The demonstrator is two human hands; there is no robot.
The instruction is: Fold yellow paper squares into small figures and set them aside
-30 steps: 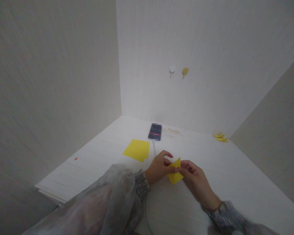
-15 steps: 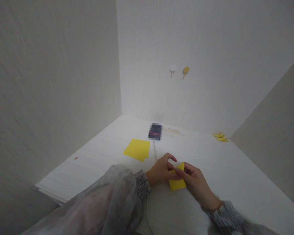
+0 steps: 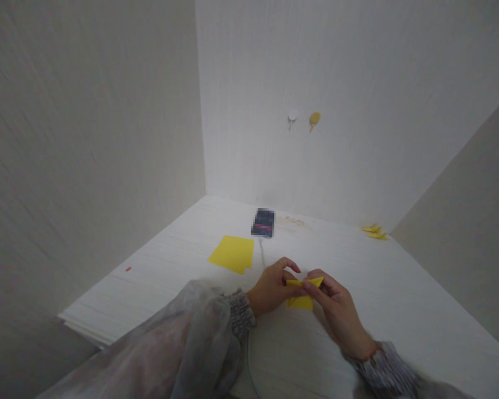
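A small folded piece of yellow paper (image 3: 301, 302) is held between my two hands above the white table. My left hand (image 3: 274, 286) pinches its left side, thumb in front, with the index finger curled above the paper. From the right, my right hand (image 3: 336, 305) grips the upper edge between thumb and fingers; a pointed corner sticks out past that thumb. My fingers cover the middle of the folds. To the left of my hands, flat sheets of yellow paper (image 3: 233, 254) lie on the table.
A dark, pixelated phone-like device (image 3: 263, 223) lies near the back wall, with a cable (image 3: 262, 252) running toward me. Folded yellow paper pieces (image 3: 375, 231) sit in the back right corner. A small red-orange bit (image 3: 128, 269) lies at left. Two round hooks (image 3: 315, 118) are on the wall.
The folded yellow paper has been turned and bent between my fingers. Its point now leans right, and its lower part shows shorter. My right hand has shifted slightly up.
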